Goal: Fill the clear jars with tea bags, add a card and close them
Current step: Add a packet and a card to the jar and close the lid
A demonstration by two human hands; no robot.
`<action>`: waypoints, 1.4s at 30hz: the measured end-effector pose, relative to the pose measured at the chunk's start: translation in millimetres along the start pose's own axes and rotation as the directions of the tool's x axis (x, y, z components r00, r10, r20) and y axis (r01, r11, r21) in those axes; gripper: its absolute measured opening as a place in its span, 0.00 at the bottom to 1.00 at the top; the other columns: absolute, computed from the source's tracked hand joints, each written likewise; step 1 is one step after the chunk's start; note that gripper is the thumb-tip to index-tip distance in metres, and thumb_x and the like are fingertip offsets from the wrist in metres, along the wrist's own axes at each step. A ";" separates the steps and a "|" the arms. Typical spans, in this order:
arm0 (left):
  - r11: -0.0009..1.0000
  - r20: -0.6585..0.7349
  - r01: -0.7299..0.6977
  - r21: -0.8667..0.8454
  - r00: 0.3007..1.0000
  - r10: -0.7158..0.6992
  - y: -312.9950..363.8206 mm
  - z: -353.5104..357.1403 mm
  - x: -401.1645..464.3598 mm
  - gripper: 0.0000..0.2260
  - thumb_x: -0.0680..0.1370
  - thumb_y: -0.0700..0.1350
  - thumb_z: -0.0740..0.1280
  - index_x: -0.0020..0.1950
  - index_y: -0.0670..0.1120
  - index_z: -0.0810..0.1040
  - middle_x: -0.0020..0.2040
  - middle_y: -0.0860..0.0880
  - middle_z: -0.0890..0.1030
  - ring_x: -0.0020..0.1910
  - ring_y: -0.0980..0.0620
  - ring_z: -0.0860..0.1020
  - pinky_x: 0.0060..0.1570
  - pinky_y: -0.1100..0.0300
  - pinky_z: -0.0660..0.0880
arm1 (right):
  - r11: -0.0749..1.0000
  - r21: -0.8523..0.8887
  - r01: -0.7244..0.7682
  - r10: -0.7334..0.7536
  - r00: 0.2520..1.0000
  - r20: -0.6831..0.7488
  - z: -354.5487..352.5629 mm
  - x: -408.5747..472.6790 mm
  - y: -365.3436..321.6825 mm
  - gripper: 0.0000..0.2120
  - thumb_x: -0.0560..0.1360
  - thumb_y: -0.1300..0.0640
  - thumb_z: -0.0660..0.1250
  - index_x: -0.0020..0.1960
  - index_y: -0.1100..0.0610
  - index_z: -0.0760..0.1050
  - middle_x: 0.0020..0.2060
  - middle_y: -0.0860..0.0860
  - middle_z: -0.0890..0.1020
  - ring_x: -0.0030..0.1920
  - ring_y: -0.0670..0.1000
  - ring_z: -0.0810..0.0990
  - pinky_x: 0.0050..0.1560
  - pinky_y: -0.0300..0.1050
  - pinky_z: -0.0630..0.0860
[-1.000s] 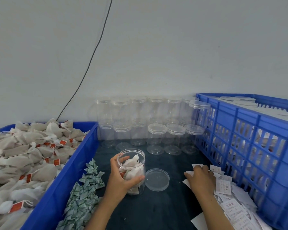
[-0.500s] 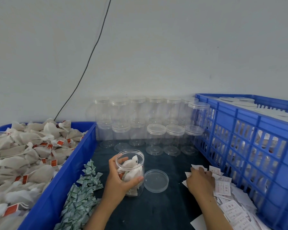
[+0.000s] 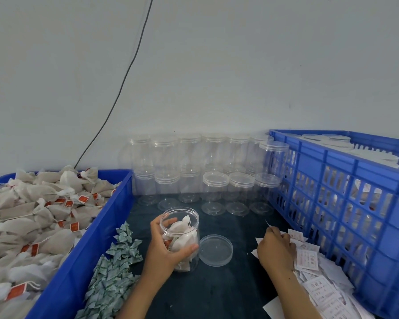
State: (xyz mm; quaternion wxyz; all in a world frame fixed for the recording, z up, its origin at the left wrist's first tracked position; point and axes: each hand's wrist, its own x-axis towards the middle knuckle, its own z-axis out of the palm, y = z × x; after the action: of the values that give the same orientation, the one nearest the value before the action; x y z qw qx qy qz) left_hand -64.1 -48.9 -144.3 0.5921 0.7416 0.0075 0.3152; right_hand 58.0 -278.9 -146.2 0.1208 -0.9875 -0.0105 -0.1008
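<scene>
On the dark mat, step: card time, jar (image 3: 181, 238) already has tea bags
Left hand (image 3: 164, 249): wrapped round the jar, upright
Right hand (image 3: 275, 249): pinching a card (image 3: 268, 224) off the pile
Next: drop card in, then grab the lid (image 3: 215, 249) just beside the jar

Surface: dark teal tabletop (image 3: 228, 286)
Left: solid blue plastic bin (image 3: 83, 256)
Right: slatted blue plastic crate (image 3: 346, 203)
Back: stacked empty clear plastic jars (image 3: 214, 192)
Middle: open clear jar (image 3: 181, 238), loose clear round lid (image 3: 215, 249) just beside
Front: pile of small green-white sachets (image 3: 111, 282); scattered white printed cards (image 3: 318, 284)
</scene>
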 end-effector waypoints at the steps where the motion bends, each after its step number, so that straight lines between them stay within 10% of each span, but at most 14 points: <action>1: 1.000 -0.002 0.003 0.002 1.000 -0.003 0.2 0.1 -0.4 0.41 0.57 0.48 0.80 0.65 0.54 0.63 0.61 0.51 0.75 0.56 0.62 0.78 0.48 0.70 0.75 | 0.999 0.043 0.014 -0.011 0.998 -0.061 -1.1 0.2 -0.7 0.16 0.80 0.60 0.56 0.67 0.58 0.69 0.67 0.51 0.70 0.63 0.55 0.70 0.60 0.48 0.68; 7: 0.998 0.013 -0.011 0.063 1.000 0.010 0.3 0.5 -2.8 0.39 0.61 0.40 0.82 0.61 0.54 0.60 0.64 0.54 0.72 0.58 0.64 0.76 0.53 0.69 0.74 | 0.809 0.505 0.299 -0.102 0.919 -0.381 -13.7 -6.6 -21.2 0.11 0.80 0.64 0.61 0.57 0.63 0.79 0.53 0.55 0.81 0.50 0.55 0.78 0.47 0.49 0.75; 18: 0.994 0.060 -0.070 0.088 0.996 0.065 11.4 9.2 -7.3 0.38 0.62 0.43 0.82 0.64 0.58 0.63 0.60 0.67 0.74 0.58 0.60 0.79 0.53 0.66 0.76 | 0.112 0.890 0.443 -0.086 0.896 -0.435 -56.0 -50.4 -70.4 0.08 0.73 0.66 0.71 0.46 0.55 0.77 0.38 0.48 0.84 0.41 0.46 0.84 0.45 0.36 0.78; 28: 0.987 0.066 -0.103 0.124 0.993 0.095 19.4 13.1 -12.6 0.38 0.62 0.49 0.81 0.62 0.67 0.63 0.57 0.61 0.78 0.54 0.59 0.81 0.49 0.67 0.77 | 0.457 0.410 0.790 -0.507 0.609 -0.610 -56.0 -61.0 -85.2 0.09 0.67 0.63 0.76 0.37 0.54 0.77 0.39 0.41 0.76 0.42 0.42 0.72 0.44 0.35 0.68; 36: 0.971 0.106 -0.147 0.188 0.986 0.128 18.7 13.2 -13.9 0.39 0.62 0.49 0.80 0.65 0.64 0.63 0.60 0.60 0.76 0.58 0.58 0.78 0.52 0.66 0.76 | 0.519 0.298 0.801 -0.720 0.597 -0.353 -70.5 -53.0 -82.3 0.01 0.71 0.54 0.73 0.41 0.50 0.84 0.39 0.41 0.84 0.43 0.40 0.71 0.54 0.39 0.61; 42: 0.970 0.116 -0.152 0.188 0.984 0.131 17.8 13.3 -13.9 0.40 0.62 0.48 0.81 0.65 0.65 0.63 0.59 0.62 0.75 0.57 0.57 0.79 0.53 0.64 0.77 | 0.550 0.290 0.783 -0.788 0.601 -0.131 -69.5 -48.9 -76.7 0.16 0.79 0.41 0.57 0.50 0.45 0.82 0.49 0.38 0.81 0.52 0.41 0.68 0.59 0.41 0.58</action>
State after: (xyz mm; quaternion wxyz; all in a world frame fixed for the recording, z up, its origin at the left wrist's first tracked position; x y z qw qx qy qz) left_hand -75.4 -71.1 -136.2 0.4916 0.8103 -0.0449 0.3158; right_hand -7.0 -221.0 -71.9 0.2204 -0.8457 -0.4672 -0.1338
